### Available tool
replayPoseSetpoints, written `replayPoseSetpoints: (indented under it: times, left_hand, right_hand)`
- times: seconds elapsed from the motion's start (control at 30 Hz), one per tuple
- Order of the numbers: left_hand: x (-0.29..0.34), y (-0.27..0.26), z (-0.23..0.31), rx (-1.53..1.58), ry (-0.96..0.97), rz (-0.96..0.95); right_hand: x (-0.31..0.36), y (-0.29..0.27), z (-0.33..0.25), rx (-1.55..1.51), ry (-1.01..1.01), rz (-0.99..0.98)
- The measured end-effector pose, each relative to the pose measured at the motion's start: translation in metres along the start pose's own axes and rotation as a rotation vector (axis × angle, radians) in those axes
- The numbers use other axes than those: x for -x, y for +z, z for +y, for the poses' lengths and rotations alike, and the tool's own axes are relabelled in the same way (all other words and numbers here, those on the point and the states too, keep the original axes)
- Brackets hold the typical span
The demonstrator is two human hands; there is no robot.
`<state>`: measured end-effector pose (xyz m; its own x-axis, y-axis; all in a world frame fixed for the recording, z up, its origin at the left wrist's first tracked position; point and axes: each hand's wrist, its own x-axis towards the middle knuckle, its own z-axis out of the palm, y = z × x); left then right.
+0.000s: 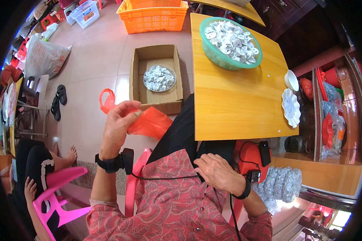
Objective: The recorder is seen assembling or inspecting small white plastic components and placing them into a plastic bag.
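My left hand [118, 122] is raised over the floor at the left of my lap. Its thumb and fingers pinch a thin red plastic bag [153, 122], which hangs partly over my thigh; a loop of it shows beyond the wrist. My right hand [216, 170] lies low on my lap with fingers curled together. Black fabric and a black cable [165, 177] meet at its fingertips; what they grip, if anything, is hidden. Beyond the bag, a cardboard box [176, 76] on the floor contains a clear round dish [159, 90] of small white plastic parts.
At my right stands a wooden table [237, 100] with a green basket [207, 52] heaped with white parts, a white bowl [292, 80] and a scalloped dish [287, 94]. An orange crate [153, 24] lies ahead. Another person sits at left near a pink stool [64, 201].
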<state>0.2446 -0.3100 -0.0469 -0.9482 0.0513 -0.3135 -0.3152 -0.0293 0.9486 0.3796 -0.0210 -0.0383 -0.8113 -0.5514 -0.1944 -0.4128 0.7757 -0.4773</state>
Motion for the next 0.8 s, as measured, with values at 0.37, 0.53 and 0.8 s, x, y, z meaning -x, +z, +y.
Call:
replayPoseSetpoints:
  times: [0.37, 0.53, 0.8]
  left_hand:
    - [0.063, 0.059, 0.014, -0.219, 0.213, -0.648]
    - [0.071, 0.067, -0.001, -0.267, 0.383, -0.831]
    - [0.081, 0.076, -0.021, -0.244, 0.324, -1.092]
  right_hand:
    - [-0.041, -0.060, -0.028, -0.288, -0.161, 0.553]
    - [-0.070, -0.056, -0.032, -0.349, -0.316, 0.584]
    - [-0.122, -0.022, -0.027, -0.496, -0.377, 0.203]
